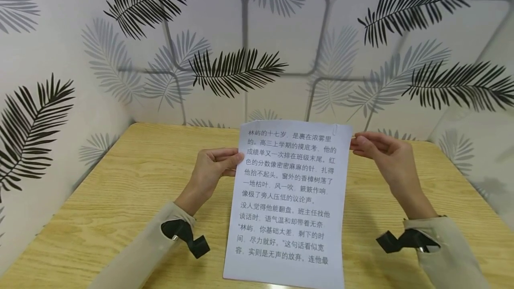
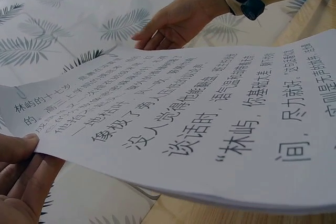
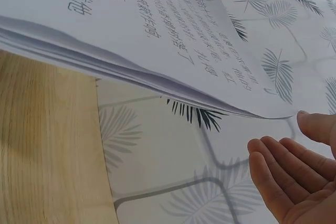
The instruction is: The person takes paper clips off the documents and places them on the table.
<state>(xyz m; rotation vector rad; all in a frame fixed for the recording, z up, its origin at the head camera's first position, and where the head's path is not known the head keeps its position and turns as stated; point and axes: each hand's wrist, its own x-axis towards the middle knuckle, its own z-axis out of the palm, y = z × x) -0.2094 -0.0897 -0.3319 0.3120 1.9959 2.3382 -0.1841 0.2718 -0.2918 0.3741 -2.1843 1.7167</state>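
Note:
A stack of white printed sheets [image 1: 289, 200], covered in lines of Chinese text, is held upright over the table in the head view. My left hand [image 1: 214, 166] pinches its left edge near the top, thumb [image 2: 26, 145] on the front and fingers behind. Beside the top right corner is my right hand [image 1: 387, 159], its thumb and fingers apart. In the right wrist view the right thumb tip [image 3: 304, 119] comes right up to the sheets' corner, and the fingers [image 3: 278, 169] lie below it. A paper clip [image 1: 334, 129] sits at the top edge on the right.
Below the sheets lies a light wood-grain table [image 1: 132, 191]. Behind it rises a pale wall covering [image 1: 281, 26] with black and grey feather patterns. Each wrist carries a black strap [image 1: 184, 235] over a beige sleeve.

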